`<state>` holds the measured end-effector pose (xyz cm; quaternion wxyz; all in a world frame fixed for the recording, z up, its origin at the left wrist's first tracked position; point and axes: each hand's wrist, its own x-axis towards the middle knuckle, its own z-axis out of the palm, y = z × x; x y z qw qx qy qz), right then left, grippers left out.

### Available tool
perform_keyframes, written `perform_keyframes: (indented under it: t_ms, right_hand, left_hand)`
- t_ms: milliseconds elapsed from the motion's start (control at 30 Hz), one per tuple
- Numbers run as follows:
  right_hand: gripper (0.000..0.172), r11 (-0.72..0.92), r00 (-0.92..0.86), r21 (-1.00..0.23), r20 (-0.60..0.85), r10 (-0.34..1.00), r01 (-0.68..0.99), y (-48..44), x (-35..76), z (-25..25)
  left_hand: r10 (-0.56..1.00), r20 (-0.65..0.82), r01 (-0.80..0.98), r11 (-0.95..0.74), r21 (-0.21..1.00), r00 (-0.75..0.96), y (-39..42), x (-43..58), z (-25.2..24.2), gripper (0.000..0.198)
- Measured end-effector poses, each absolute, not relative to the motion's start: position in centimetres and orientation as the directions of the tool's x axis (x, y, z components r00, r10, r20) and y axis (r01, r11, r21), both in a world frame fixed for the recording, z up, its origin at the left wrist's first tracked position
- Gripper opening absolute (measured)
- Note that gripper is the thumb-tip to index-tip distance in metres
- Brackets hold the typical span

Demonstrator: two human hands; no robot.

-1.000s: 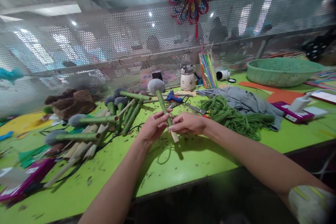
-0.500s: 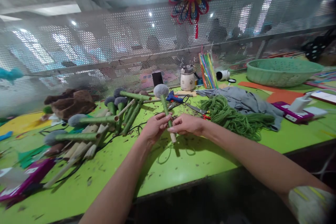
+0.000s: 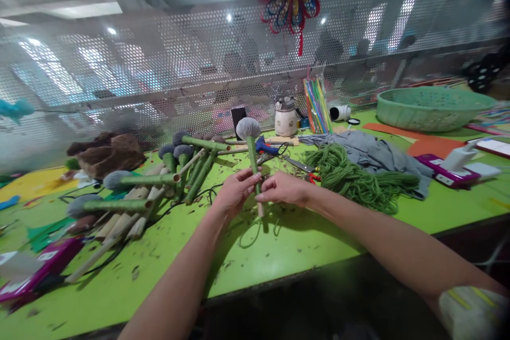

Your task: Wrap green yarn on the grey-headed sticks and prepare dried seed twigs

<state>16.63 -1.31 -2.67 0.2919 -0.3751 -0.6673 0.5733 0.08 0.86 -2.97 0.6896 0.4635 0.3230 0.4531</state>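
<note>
In the head view a wooden stick with a round grey cloth head (image 3: 248, 128) and a shaft wrapped in green yarn (image 3: 252, 155) stands tilted over the table. My left hand (image 3: 237, 189) is closed round the middle of this stick. Close against its lower end, my right hand (image 3: 287, 189) pinches green yarn where the wrap gives way to bare wood; the fingertips partly hide the strand. A loose yarn loop (image 3: 250, 239) hangs below onto the tabletop. Right of my hands lies a heap of green yarn (image 3: 354, 175).
Several similar wrapped sticks (image 3: 149, 180) and bare sticks (image 3: 115, 238) lie at left. Behind my hands are a blue glue gun (image 3: 266, 147), scissors (image 3: 299, 164) and a white bottle (image 3: 286, 119). Grey cloth (image 3: 358, 146) and a green basket (image 3: 434, 123) are at right.
The stick has turned a little more upright, its grey head shifting slightly right and up. The loose yarn beneath my right hand has swung left. Both hands keep their grip.
</note>
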Motion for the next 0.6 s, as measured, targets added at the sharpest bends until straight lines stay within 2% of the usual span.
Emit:
perform_keyframes:
  t_ms: [100,200,333,433,600]
  right_hand:
    - [0.041,0.044,-0.554,-0.982,-0.067,0.830,0.184,-1.1,16.6,-2.9]
    - [0.034,-0.046,-0.662,-0.998,-0.068,0.746,0.051,-0.9,16.9,-2.8]
    - [0.037,-0.073,-0.722,-0.996,-0.014,0.691,-0.050,-1.1,17.2,-2.4]
    - [0.035,-0.014,-0.657,-1.000,-0.020,0.754,0.014,-1.2,16.9,-2.5]
    - [0.035,0.109,-0.510,-0.960,-0.039,0.860,0.257,-0.8,16.4,-3.2]
  left_hand:
    - [0.925,-0.026,-0.320,0.157,0.934,0.378,1.1,0.1,-3.2,0.028]
    - [0.918,-0.003,-0.343,0.151,0.927,0.397,0.7,-0.2,-2.7,0.030]
    - [0.891,0.078,-0.409,0.127,0.904,0.448,0.1,-0.5,-1.8,0.033]
    - [0.896,0.052,-0.377,0.133,0.917,0.442,0.1,-0.3,-1.8,0.035]
    - [0.946,-0.018,-0.282,0.115,0.953,0.325,0.8,0.2,-2.9,0.032]
